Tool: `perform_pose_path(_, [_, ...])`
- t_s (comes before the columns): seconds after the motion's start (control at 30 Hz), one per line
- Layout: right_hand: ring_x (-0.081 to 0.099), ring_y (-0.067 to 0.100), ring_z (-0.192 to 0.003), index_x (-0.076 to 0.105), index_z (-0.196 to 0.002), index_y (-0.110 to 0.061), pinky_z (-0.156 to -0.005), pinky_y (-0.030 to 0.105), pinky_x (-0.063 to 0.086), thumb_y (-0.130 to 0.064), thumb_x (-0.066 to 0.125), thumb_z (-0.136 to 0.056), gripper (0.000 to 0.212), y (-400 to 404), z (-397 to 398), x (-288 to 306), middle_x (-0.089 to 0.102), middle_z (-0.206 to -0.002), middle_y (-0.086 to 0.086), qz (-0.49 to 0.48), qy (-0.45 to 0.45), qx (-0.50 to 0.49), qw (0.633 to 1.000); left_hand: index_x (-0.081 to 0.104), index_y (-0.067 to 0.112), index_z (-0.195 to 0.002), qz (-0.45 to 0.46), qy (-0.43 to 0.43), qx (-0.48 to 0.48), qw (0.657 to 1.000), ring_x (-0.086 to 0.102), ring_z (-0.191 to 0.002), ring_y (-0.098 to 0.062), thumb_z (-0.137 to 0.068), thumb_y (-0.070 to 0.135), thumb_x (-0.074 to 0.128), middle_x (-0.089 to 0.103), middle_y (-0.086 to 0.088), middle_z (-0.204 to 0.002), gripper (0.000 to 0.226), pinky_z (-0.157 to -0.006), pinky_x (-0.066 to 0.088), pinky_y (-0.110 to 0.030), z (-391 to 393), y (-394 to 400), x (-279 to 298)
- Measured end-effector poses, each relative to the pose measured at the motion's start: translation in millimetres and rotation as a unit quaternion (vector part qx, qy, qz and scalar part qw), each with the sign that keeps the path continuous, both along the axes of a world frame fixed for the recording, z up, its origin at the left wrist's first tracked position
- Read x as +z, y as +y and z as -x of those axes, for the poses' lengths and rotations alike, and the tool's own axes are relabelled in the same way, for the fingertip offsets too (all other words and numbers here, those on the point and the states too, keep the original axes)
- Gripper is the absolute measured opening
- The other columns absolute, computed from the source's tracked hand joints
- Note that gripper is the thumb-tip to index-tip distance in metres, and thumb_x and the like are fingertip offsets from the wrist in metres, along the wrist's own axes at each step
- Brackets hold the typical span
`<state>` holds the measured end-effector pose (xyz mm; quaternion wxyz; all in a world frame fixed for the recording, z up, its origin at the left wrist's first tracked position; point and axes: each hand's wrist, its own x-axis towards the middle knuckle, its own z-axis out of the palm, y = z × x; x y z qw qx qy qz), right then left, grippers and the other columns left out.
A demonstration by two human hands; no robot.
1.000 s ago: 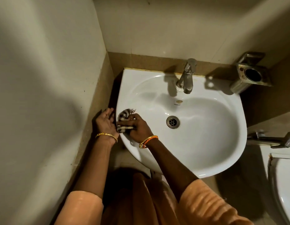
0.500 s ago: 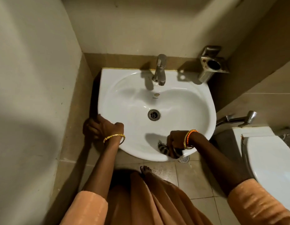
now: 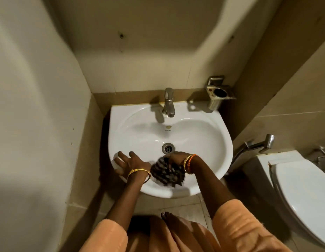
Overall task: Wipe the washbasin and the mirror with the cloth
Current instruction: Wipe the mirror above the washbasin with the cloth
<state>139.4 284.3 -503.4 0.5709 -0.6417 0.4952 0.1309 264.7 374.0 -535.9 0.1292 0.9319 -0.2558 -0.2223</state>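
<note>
The white washbasin (image 3: pixel 198 135) hangs on the back wall below me. My right hand (image 3: pixel 176 158) grips a dark striped cloth (image 3: pixel 167 172) that is bunched and blurred with motion, pressed on the basin's near inner slope just below the drain (image 3: pixel 168 148). My left hand (image 3: pixel 129 163) rests with fingers spread on the basin's front-left rim, holding nothing. No mirror is in view.
A steel tap (image 3: pixel 168 102) stands at the basin's back. A metal holder (image 3: pixel 220 94) is fixed to the wall at the back right. A white toilet (image 3: pixel 303 190) and a wall tap (image 3: pixel 258 145) are on the right. A wall closes in on the left.
My right hand has brought the cloth from the basin's front-right rim to the near inside, by the drain. My left hand has spread its fingers on the rim. The view has pulled back.
</note>
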Motion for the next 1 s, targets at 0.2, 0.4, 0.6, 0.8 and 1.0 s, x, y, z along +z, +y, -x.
perform_pose_path(0.2, [0.067, 0.03, -0.092, 0.068, -0.101, -0.009, -0.084, 0.038, 0.052, -0.031, 0.06, -0.083, 0.029, -25.9, -23.2, 44.4, 0.072, -0.094, 0.013, -0.133, -0.291, -0.24, 0.916, 0.053, 0.007, -0.121, 0.167, 0.057, 0.011, 0.984, 0.041, -0.127, -0.037, -0.085, 0.022, 0.054, 0.048, -0.018, -0.133, 0.039, -0.103, 0.037, -0.044, -34.1, -32.9, 62.3])
perform_pose_path(0.4, [0.068, 0.031, -0.095, 0.062, -0.114, -0.007, -0.083, 0.041, 0.057, -0.038, 0.078, -0.063, 0.062, -51.2, -33.9, 90.2, 0.071, -0.105, 0.013, 0.007, -0.34, -0.387, 0.857, 0.053, 0.012, -0.057, 0.331, 0.038, -0.02, 0.943, 0.06, -0.074, -0.031, -0.085, 0.025, 0.056, 0.067, -0.014, -0.074, 0.031, -0.068, 0.045, -0.03, -45.6, -51.7, 106.4])
perform_pose_path(0.6, [0.069, 0.031, -0.093, 0.063, -0.112, -0.005, -0.078, 0.044, 0.058, -0.031, 0.083, -0.053, 0.068, -72.1, -41.5, 156.5, 0.071, -0.103, 0.014, -0.031, -0.462, -0.472, 0.75, 0.065, 0.01, -0.084, 0.486, 0.039, -0.047, 0.872, 0.064, -0.062, -0.022, -0.081, 0.015, 0.068, 0.068, -0.006, -0.069, 0.007, -0.069, 0.052, -0.027, -54.1, -75.7, 178.3])
perform_pose_path(0.8, [0.068, 0.023, -0.065, 0.052, -0.128, 0.0, -0.051, 0.029, 0.055, 0.0, 0.062, -0.074, 0.055, -85.6, -55.4, 276.8, 0.067, -0.091, 0.014, 0.008, -0.583, -0.441, 0.682, 0.066, 0.009, -0.064, 0.636, -0.056, -0.027, 0.769, 0.063, -0.05, -0.018, -0.087, 0.04, 0.057, 0.068, -0.006, -0.056, 0.04, -0.056, 0.052, -0.027, -73.5, -94.1, 292.7])
perform_pose_path(1.0, [0.064, 0.019, -0.066, 0.052, -0.127, -0.001, -0.051, 0.025, 0.053, 0.0, 0.059, -0.08, 0.047, -66.7, -47.9, 374.8, 0.064, -0.085, 0.009, 0.055, -0.662, -0.408, 0.626, 0.061, 0.004, -0.104, 0.682, -0.183, -0.014, 0.707, 0.06, -0.099, -0.03, -0.082, 0.019, 0.06, 0.065, -0.015, -0.106, 0.027, -0.084, 0.047, -0.033, -105.0, -111.6, 370.4])
